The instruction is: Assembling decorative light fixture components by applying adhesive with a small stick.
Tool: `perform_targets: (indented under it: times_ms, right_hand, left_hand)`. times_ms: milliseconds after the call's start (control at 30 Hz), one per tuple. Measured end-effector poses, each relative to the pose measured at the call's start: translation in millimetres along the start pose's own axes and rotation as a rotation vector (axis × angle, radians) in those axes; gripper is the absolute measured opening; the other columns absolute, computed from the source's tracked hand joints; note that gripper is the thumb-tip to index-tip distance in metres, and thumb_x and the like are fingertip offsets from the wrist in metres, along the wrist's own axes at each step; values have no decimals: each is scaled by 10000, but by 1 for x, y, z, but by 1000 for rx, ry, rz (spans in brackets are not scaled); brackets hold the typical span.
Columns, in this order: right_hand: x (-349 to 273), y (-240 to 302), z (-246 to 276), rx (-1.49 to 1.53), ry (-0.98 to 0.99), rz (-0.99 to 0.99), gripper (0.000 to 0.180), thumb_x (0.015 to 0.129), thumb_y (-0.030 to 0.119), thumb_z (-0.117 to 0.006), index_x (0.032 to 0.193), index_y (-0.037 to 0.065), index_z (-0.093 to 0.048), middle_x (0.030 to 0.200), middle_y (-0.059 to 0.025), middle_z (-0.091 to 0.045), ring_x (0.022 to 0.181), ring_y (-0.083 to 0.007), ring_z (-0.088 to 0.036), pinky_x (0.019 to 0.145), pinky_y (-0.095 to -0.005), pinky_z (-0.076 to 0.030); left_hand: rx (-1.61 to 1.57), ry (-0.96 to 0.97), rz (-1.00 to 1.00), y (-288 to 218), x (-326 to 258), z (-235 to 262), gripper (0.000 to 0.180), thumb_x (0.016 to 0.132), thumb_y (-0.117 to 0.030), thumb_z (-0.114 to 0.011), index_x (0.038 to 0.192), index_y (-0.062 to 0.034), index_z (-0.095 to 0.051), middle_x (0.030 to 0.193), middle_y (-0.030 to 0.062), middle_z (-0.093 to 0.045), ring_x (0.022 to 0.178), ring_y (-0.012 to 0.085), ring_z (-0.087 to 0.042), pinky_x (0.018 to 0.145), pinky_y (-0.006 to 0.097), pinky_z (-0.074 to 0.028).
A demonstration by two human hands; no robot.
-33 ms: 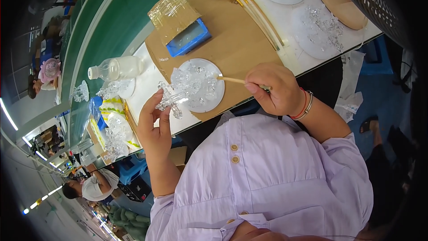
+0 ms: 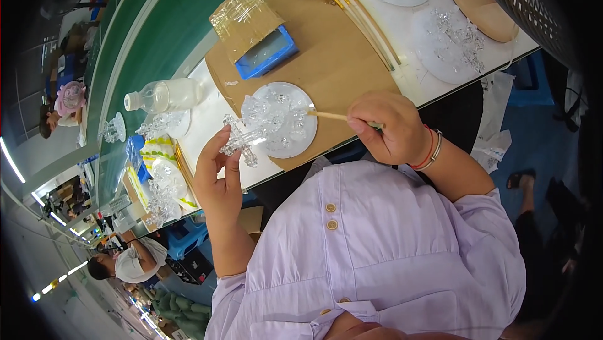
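Observation:
Between the thumb and fingers of my left hand (image 2: 217,173) is a clear, knobbly plastic piece (image 2: 249,158), held at the left edge of a round white plate. Several similar clear pieces (image 2: 273,110) are heaped on that plate (image 2: 299,144), overlapping the held one in view. My right hand (image 2: 388,127) is closed round a thin tan stick (image 2: 330,115), pinched near its end. The stick points left, its tip over the plate's right side by the clear pieces; whether the tip touches them I cannot tell. The plate rests on a brown cardboard sheet (image 2: 339,57).
A blue tray (image 2: 286,57) under a taped cardboard cover stands behind the plate. Thin brushes (image 2: 370,26) lie at the back right, near more plates (image 2: 433,63) of clear pieces. To the left are a clear bottle (image 2: 166,96) and a striped cloth (image 2: 182,192). A fan guard (image 2: 534,0) juts in.

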State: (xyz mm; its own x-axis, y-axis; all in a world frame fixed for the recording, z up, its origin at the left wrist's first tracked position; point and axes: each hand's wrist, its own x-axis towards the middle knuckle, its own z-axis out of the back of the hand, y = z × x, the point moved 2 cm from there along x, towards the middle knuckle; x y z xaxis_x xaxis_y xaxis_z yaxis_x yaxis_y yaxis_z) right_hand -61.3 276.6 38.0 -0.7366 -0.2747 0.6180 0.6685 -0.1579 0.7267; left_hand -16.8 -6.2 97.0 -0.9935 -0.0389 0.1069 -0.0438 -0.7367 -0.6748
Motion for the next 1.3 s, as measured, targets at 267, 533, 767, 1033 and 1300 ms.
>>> perform_targets:
  times_ms: [267, 533, 767, 1033, 1300]
  right_hand:
    - [9, 2, 21, -44, -45, -26, 50, 893, 19, -599, 925, -2, -567, 791, -131, -638, 647, -234, -621, 612, -301, -495]
    - [5, -12, 19, 6, -166, -125, 68, 922, 45, -609, 934, -1, -560, 811, -116, -646, 593, -143, -596, 564, -241, -476]
    - [7, -12, 15, -77, -52, -55, 89, 891, 19, -632, 929, 4, -553, 747, -119, -633, 591, -207, -607, 553, -279, -481]
    - [14, -7, 14, -83, -29, -20, 106, 858, -5, -645, 893, 2, -545, 738, -121, -625, 604, -256, -610, 556, -314, -483]
    - [17, 0, 17, -74, 22, 9, 101, 850, -13, -639, 883, 7, -546, 722, -109, -611, 607, -276, -603, 553, -334, -485]
  left_hand:
    - [114, -76, -34, -18, -3, -15, 341, 826, 24, -697, 1153, -13, -609, 1131, 113, -665, 691, 127, -606, 655, 241, -524]
    - [164, -90, -107, -30, -6, -25, 332, 815, -20, -727, 1127, -28, -613, 1074, 125, -665, 692, 167, -646, 637, 262, -544]
    - [147, -86, -135, -29, -6, -26, 357, 807, -27, -737, 1138, -21, -605, 1082, 143, -658, 713, 176, -661, 644, 262, -554]
    - [96, -100, -128, -28, -6, -27, 373, 809, -22, -733, 1156, -19, -597, 1096, 147, -655, 732, 181, -665, 647, 268, -559]
    - [127, -109, -156, -26, -7, -27, 359, 807, -21, -734, 1140, -19, -598, 1109, 144, -660, 744, 182, -662, 650, 272, -562]
